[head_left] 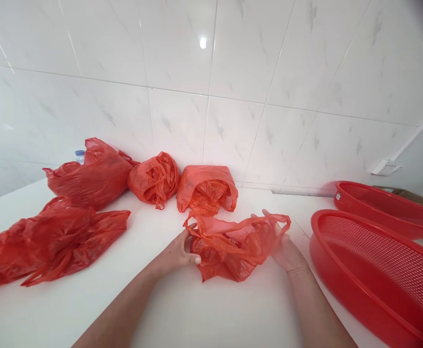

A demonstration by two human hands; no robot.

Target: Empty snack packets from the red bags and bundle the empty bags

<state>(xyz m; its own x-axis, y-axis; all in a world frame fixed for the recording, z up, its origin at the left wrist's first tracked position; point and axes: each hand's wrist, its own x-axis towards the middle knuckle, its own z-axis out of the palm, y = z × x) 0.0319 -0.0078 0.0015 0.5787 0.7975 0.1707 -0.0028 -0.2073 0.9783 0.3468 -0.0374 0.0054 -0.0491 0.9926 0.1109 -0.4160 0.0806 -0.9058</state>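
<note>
A crumpled red plastic bag (233,246) lies on the white counter (197,314) right in front of me. My left hand (178,251) pinches its left edge with thumb and fingers. My right hand (286,249) holds the bag's right side, partly seen through the thin plastic, with the handle loop stretched over its fingers. The bag's mouth is pulled open between both hands.
Three filled red bags (91,176) (154,180) (207,189) stand along the tiled wall. A flat pile of red bags (52,239) lies at the left. Two red plastic basins (374,270) (385,205) sit at the right. A wall socket (386,167) is behind them.
</note>
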